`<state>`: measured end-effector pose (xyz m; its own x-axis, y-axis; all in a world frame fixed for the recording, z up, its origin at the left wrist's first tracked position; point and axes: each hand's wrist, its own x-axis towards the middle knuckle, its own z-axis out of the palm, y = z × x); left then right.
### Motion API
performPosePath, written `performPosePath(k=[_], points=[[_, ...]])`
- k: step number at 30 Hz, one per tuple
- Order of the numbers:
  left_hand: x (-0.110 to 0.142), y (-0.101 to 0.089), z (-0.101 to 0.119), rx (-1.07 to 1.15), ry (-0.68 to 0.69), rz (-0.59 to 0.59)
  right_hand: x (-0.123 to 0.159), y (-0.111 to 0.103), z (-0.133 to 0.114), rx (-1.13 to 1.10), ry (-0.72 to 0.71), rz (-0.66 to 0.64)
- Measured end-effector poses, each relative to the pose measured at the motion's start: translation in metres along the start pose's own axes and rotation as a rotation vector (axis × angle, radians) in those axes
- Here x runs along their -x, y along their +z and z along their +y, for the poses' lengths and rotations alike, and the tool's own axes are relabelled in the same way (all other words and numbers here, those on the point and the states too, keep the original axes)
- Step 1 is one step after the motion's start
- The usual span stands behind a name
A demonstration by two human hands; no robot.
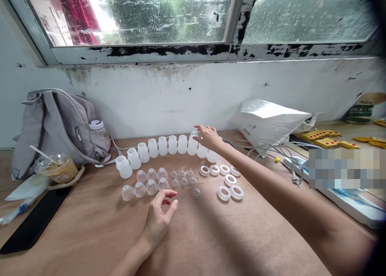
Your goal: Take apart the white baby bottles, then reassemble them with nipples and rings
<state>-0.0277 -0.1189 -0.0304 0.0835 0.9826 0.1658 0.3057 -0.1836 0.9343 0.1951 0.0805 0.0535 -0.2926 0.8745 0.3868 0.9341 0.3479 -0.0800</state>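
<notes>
Several slightly parted fingers of the right hand point(208, 136) are at the top of a frosted bottle point(192, 146), whether gripping I can't tell, and a low wrist could topple the close-set bottles point(212, 157) beneath it, while the left hand point(158, 217), half-open, empty, hangs near clear domes point(151, 187).

My right hand point(208, 136) reaches far forward, arm point(265, 175) outstretched; my left hand point(159, 215) is closer, thumb point(173, 208) and fingers point(168, 193) curved, slightly apart.

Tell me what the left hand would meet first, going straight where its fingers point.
The left hand would probably meet the lone clear teat-shaped piece first, though depth is unclear from one view.
</notes>
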Motion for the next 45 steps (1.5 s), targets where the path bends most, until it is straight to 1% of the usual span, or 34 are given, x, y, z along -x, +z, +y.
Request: performPosePath(k=[3, 4, 5, 6, 9, 12, 14, 17, 20, 23, 25, 28, 30, 32, 34, 37, 39, 43, 44, 45], points=[[0.0, 0.0, 0.0, -0.003, -0.006, 0.001, 0.041, -0.007, -0.017, -0.072, -0.089, 0.053], [0.0, 0.001, 0.001, -0.005, -0.014, -0.004, 0.059, -0.006, -0.023, -0.163, -0.134, 0.087], [0.001, 0.001, 0.001, -0.008, -0.023, -0.008, 0.077, -0.003, -0.029, -0.246, -0.18, 0.071], [0.001, 0.002, 0.002, -0.013, -0.032, -0.013, 0.096, 0.001, -0.035, -0.297, -0.186, 0.049], [0.002, 0.005, 0.003, -0.031, -0.057, -0.031, 0.141, 0.018, -0.047, -0.301, -0.105, -0.048], [0.001, 0.008, 0.002, -0.041, -0.067, -0.037, 0.163, 0.035, -0.05, -0.323, -0.068, -0.123], [0.001, 0.01, -0.001, -0.05, -0.059, -0.036, 0.168, 0.042, -0.049, -0.372, -0.066, -0.13], [0.0, 0.011, -0.004, -0.083, -0.031, -0.04, 0.17, 0.045, -0.049, -0.47, -0.12, -0.118], [0.0, 0.011, -0.006, -0.145, -0.002, -0.058, 0.174, 0.041, -0.052, -0.508, -0.193, -0.16], [0.0, 0.011, -0.007, -0.213, 0.044, -0.082, 0.175, 0.033, -0.047, -0.466, -0.222, -0.214], [0.0, 0.012, -0.008, -0.25, 0.076, -0.094, 0.174, 0.027, -0.034, -0.389, -0.191, -0.215], [0.001, 0.013, -0.01, -0.287, 0.093, -0.118, 0.173, 0.018, -0.005, -0.191, -0.085, -0.224], [0.001, 0.014, -0.011, -0.299, 0.09, -0.128, 0.173, 0.013, 0.012, -0.082, -0.013, -0.281], [0.001, 0.014, -0.011, -0.307, 0.092, -0.132, 0.173, 0.008, 0.021, -0.028, 0.034, -0.343], [0.0, 0.014, -0.011, -0.316, 0.1, -0.129, 0.173, 0.005, 0.021, -0.029, 0.035, -0.372], [0.0, 0.014, -0.011, -0.323, 0.114, -0.118, 0.172, 0.004, 0.012, -0.124, -0.005, -0.365], [0.0, 0.014, -0.011, -0.325, 0.117, -0.113, 0.173, 0.007, 0.006, -0.206, -0.014, -0.362], [0.0, 0.014, -0.011, -0.349, 0.128, -0.12, 0.174, 0.015, -0.003, -0.325, 0.02, -0.38], [0.0, 0.013, -0.012, -0.362, 0.146, -0.124, 0.174, 0.017, -0.006, -0.362, 0.027, -0.358], [-0.001, 0.013, -0.013, -0.38, 0.176, -0.128, 0.174, 0.019, -0.011, -0.405, 0.027, -0.311]])
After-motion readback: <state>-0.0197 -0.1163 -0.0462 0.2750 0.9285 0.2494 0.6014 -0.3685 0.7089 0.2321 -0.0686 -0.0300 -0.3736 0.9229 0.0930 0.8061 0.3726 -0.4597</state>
